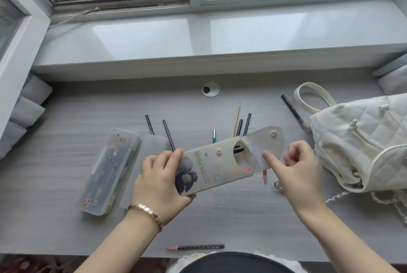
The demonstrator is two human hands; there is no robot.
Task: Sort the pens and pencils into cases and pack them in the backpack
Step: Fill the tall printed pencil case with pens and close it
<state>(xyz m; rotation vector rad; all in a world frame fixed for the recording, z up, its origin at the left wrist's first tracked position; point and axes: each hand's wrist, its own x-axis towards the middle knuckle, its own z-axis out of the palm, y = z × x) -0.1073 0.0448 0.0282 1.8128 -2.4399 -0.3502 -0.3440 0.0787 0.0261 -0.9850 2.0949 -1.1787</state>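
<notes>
While left hand (158, 181) grips pouch (217, 168), right hand (295, 169) touches flap (259, 142), forefinger (270, 160) straight.

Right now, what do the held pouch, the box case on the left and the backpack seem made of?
Pouch in the left hand: seemingly soft frosted plastic, matte; its flap is translucent and bends back. Box case: probably rigid clear plastic, glossy; see-through, with straight hard edges. Backpack: white quilted leather or imitation, slight sheen; I cannot tell which.
</notes>
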